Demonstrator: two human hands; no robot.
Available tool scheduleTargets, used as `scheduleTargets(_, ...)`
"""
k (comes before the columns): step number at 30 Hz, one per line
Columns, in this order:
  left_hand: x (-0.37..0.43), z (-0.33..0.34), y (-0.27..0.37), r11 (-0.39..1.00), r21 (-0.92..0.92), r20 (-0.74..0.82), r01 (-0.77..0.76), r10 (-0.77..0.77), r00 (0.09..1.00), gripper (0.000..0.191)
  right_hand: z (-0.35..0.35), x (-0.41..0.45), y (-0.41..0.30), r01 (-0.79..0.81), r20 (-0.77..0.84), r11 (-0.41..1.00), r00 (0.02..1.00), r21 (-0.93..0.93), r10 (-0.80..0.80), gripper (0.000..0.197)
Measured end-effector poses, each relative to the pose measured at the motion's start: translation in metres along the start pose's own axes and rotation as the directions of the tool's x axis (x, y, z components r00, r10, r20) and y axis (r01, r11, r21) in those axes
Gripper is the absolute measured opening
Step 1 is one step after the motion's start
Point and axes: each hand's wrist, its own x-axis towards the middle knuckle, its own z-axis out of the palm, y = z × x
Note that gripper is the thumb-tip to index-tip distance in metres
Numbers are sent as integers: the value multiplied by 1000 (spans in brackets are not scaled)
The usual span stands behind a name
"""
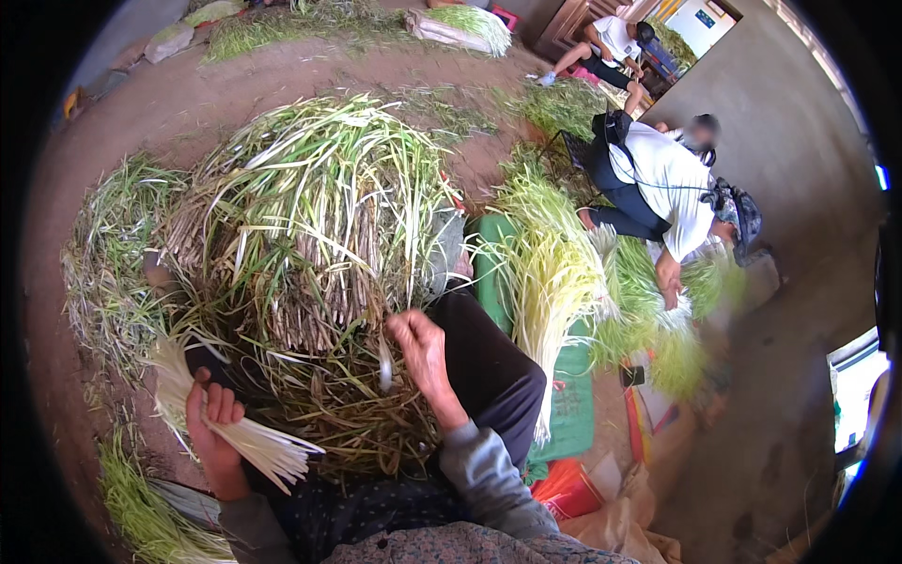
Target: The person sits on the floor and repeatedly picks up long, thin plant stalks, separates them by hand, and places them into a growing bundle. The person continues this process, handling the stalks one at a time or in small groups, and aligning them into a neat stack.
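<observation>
My left hand grips a bundle of pale garlic-chive-like stalks, their white ends fanned to the lower right and leafy ends to the upper left. My right hand is closed, fingertips pinched at the front edge of a big heap of unsorted stalks with brown, dirty lower ends. A blurred whitish strip hangs beneath those fingertips, apparently held by them. Withered leaves cover the space between my legs, below the heap.
Right of my knee, pale yellow stalks lie over a green sack. A red packet is nearby. One person bends over green bunches; others sit farther back. Leaf litter and green stalks lie to the left.
</observation>
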Motion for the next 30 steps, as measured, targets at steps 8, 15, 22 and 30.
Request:
scheduleTargets(8,1,-7,-37,990,56,-162,133,-122,979,15,7,35,198,-400,-243,915,894,-57,376,46)
scheduleTargets(15,6,-24,-33,982,9,-244,187,-179,953,10,42,24,208,-305,-148,913,951,-273,273,39)
scheduleTargets(22,2,-10,-37,974,137,-241,182,-146,959,10,25,22,222,-347,-128,927,935,-142,331,28)
scheduleTargets(30,-15,16,-21,966,209,-190,152,-112,975,8,-1,13,-23,-129,3,882,990,453,143,9)
